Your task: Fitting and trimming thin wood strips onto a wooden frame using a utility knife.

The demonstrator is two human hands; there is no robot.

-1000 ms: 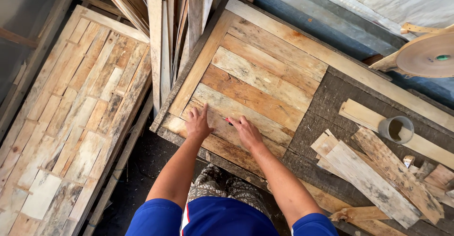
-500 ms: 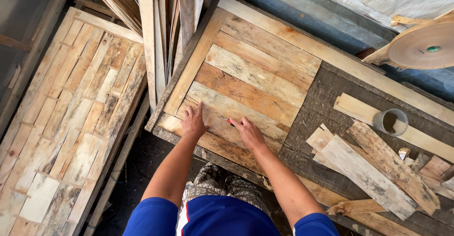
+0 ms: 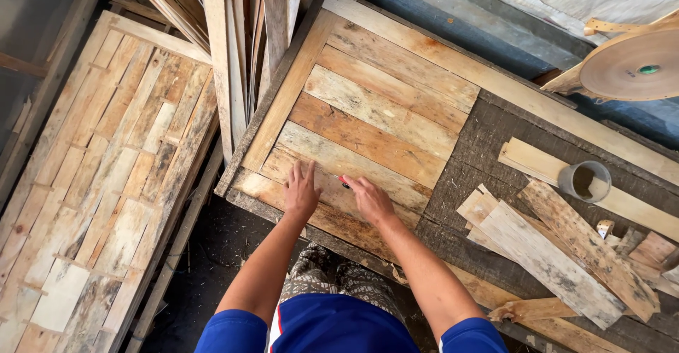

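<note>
A panel of rough wooden planks [image 3: 375,105] lies inside a wooden frame on the dark workbench [image 3: 488,148]. My left hand [image 3: 300,189] rests flat, fingers spread, on the nearest plank. Beside it, my right hand [image 3: 368,199] lies on the same plank and holds a small red-tipped tool [image 3: 344,182], perhaps a pencil, mostly hidden by the fingers.
Loose plank offcuts [image 3: 559,247] pile up on the bench's right side near a grey plastic cup [image 3: 585,181]. A round tan disc [image 3: 633,63] sits at the upper right. A plank panel [image 3: 106,183] lies on the left. Long boards [image 3: 226,49] lean upright between them.
Both hands stay on the near plank, nearly still. The view has shifted slightly. The red tip by my right hand now shows.
</note>
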